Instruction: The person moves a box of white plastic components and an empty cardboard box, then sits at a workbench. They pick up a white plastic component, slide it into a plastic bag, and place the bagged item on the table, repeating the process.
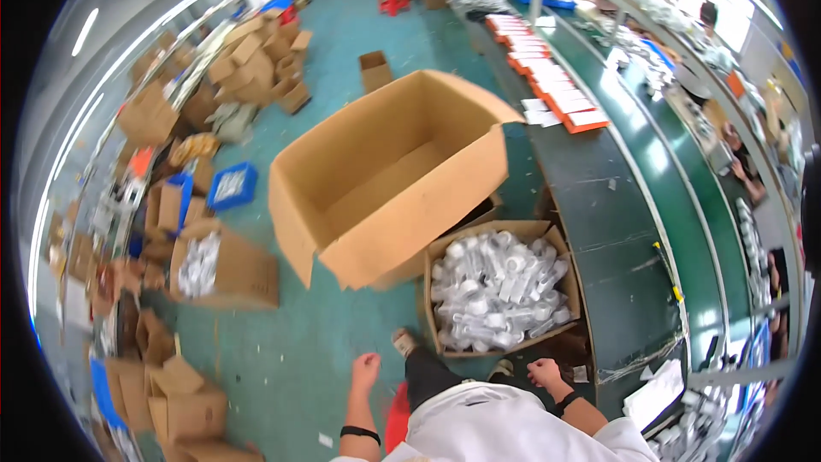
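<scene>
Brown cardboard forms the large open box [428, 218], tilted out ahead of the left hand [366, 368] and right hand [544, 371], touching neither; the left hangs over the green floor [282, 368]; the right is near a smaller box [560, 239] of plastic-wrapped white parts [505, 287]; both look curled and unladen, though how tightly closed I cannot tell.

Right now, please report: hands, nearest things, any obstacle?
Left hand, right hand: curled, nothing visible held. Box of whitish parts: just ahead of right hand. Possible obstacle: large open carton ahead.
</scene>
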